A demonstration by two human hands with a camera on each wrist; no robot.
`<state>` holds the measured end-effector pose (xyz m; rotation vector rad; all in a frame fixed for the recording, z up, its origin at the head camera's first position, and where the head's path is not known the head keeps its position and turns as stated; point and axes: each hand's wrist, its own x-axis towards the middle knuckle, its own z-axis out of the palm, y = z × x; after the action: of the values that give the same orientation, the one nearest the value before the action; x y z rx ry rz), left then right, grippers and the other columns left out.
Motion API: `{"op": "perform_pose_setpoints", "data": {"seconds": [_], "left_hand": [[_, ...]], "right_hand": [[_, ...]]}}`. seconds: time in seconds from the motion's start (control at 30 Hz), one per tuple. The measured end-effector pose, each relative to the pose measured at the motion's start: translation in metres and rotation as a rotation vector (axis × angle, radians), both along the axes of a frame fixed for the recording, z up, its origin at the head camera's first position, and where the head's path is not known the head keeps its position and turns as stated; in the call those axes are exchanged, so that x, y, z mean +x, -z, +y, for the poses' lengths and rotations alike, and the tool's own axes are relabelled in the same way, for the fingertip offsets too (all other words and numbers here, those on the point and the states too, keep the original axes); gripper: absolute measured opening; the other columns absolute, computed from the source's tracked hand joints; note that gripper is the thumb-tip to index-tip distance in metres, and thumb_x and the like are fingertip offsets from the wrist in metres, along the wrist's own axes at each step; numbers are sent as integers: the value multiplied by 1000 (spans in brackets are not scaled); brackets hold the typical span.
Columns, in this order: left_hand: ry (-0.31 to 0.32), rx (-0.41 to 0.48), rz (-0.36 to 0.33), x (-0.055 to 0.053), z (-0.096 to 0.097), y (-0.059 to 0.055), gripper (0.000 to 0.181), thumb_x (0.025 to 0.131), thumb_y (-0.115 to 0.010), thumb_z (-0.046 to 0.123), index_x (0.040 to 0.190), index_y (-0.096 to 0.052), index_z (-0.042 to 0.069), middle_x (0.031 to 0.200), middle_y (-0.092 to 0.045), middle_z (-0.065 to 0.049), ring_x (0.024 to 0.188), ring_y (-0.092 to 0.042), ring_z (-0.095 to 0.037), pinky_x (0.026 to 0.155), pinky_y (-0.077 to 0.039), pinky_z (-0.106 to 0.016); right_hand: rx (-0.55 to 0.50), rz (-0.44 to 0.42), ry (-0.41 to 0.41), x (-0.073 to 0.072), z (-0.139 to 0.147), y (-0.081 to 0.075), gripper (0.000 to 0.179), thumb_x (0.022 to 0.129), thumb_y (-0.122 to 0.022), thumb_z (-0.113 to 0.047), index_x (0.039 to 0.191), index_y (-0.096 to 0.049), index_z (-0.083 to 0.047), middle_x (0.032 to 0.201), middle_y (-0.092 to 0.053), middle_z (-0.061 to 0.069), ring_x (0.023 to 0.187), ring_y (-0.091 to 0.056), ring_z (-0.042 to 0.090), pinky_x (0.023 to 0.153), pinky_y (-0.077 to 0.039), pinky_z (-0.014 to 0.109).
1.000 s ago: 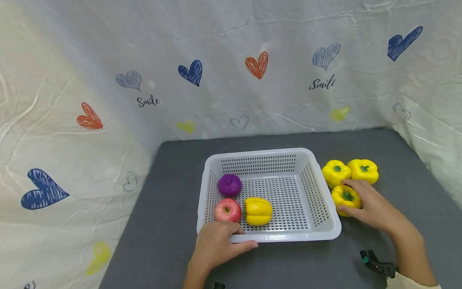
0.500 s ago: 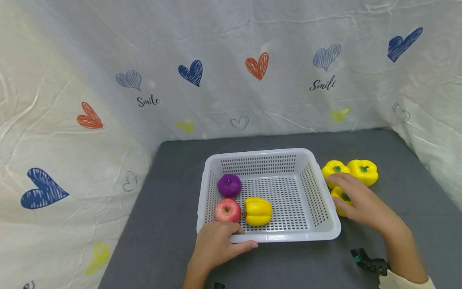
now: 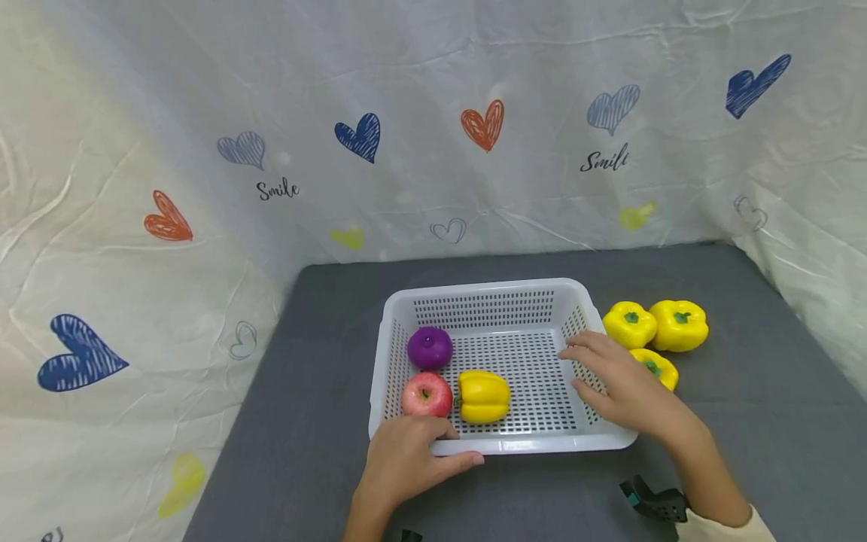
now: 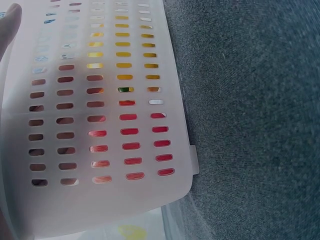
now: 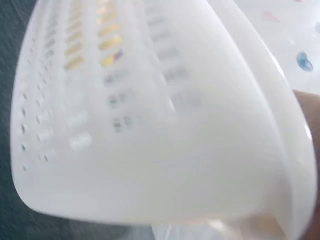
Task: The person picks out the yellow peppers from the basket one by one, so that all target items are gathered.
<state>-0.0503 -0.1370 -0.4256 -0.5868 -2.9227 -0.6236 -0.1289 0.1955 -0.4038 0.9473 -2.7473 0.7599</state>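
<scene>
A white plastic basket [image 3: 535,444] holds a purple onion-like vegetable [image 3: 430,348], a red apple [image 3: 427,394] and a yellow bell pepper [image 3: 484,397]. My left hand [image 3: 406,455] grips its front rim, fingers inside and thumb outside; in the left wrist view the thumb [image 4: 9,22] shows beside the slotted wall [image 4: 112,165]. Over the right rim hovers my right hand [image 3: 626,388], fingers spread and holding nothing. Blurred, the basket wall [image 5: 150,175] fills most of the right wrist view. Just right of the basket, a yellow bell pepper [image 3: 660,367] is partly hidden behind my right hand.
Two more yellow bell peppers, one nearer the basket [image 3: 630,324] and one farther right [image 3: 679,326], sit side by side at the back right. A dark grey cloth [image 3: 325,361] covers the table. Behind it hangs a white curtain [image 3: 406,75] printed with hearts.
My right hand has left the front yellow bell pepper and moved left, over the basket's right rim. My left hand stays on the front rim. The peppers keep their places.
</scene>
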Motion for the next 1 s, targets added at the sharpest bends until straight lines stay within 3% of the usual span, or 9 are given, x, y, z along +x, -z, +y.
{"op": "perform_pose_setpoints", "data": {"seconds": [0.23,0.6,0.83,1.0], "left_hand": [[6,-6,17,0,0,0,47,79,-64,77,77,-73,31,64,-56,25,54,-44,2,51,-36,-17],[13,-4,15,1,0,1,51,79,-60,79,78,-75,30,66,-59,23,55,-47,1,52,-39,-17],[12,-11,35,1,-1,2,50,80,-60,79,78,-74,31,66,-60,23,55,-49,1,52,-39,-18],[18,-5,46,0,-1,3,50,80,-60,78,77,-73,31,65,-58,23,54,-47,2,51,-38,-17]], "right_hand": [[78,-57,-109,3,-28,8,50,85,-79,-16,132,-62,-10,141,-52,13,132,-47,34,105,-38,56],[111,-188,-187,3,-63,13,72,87,-80,-31,150,-47,-22,157,-36,11,141,-37,34,107,-36,57],[105,-229,-306,1,-76,12,65,91,-75,-24,151,-48,-23,161,-32,1,146,-29,36,110,-29,59],[125,-259,-354,0,-81,11,66,92,-74,-20,152,-46,-19,159,-35,-1,145,-32,29,112,-29,54]]}}
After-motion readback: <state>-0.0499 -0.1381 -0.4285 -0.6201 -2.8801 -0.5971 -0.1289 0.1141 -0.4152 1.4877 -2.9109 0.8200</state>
